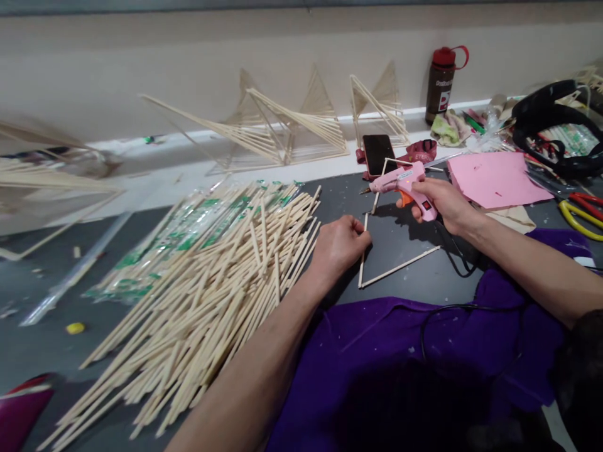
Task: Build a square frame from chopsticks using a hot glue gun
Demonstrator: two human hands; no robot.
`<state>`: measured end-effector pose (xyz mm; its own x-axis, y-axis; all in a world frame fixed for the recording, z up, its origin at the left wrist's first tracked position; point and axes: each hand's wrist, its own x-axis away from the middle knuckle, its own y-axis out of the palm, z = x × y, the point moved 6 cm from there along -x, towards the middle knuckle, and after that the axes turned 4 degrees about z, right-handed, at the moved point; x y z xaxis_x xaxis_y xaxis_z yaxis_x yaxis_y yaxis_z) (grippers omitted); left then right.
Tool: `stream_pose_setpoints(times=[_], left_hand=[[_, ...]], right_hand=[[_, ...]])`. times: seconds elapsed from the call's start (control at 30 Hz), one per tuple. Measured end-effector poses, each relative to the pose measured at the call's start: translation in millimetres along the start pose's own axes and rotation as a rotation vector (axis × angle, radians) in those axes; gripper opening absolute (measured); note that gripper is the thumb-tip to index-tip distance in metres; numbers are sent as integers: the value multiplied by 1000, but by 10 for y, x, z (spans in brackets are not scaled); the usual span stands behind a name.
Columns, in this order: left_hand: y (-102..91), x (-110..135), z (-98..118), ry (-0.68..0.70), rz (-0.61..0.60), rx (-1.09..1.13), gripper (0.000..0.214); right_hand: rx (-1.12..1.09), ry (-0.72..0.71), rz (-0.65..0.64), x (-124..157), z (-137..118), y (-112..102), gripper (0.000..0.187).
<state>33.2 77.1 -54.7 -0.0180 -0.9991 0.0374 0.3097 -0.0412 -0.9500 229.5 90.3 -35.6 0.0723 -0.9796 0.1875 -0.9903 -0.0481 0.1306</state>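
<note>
My right hand [445, 204] grips a pink hot glue gun [402, 182], its nozzle pointing left at the top of a stick standing up from the table. My left hand [340, 243] is closed in a pinch on a wooden stick frame [398, 267], an L-shape of thin sticks lying on the dark grey table [400, 232]. A large pile of loose wooden sticks [207, 289] lies just left of my left hand, some over green-printed plastic wrappers.
Finished stick structures [292, 129] stand along the back wall. A phone [378, 154], a dark bottle with a red cap [440, 81], pink paper [494, 179], black headphones [551, 122] and yellow-and-red scissors [581, 210] lie at right. Purple cloth [424, 351] covers my lap, a black cord crossing it.
</note>
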Motion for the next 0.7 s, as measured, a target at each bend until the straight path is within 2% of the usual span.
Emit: stream_pose_setpoints(times=[0.17,0.27,0.5,0.7], left_hand=[[-5,-11,10,24,18,-22,25],[-9,-10,12,22,20,-29,26],[7,-21,7,12,-7,-39,27],[12,-62,-28,4,-8,-21,25]], right_hand=[[-94,12,-47,-32,19,-4,22],[-118,5,-98,-43,27,-16,8],[-159,-36,-177,-22,-7,8,33],[-212,-132,-172,106,-172,8,35]])
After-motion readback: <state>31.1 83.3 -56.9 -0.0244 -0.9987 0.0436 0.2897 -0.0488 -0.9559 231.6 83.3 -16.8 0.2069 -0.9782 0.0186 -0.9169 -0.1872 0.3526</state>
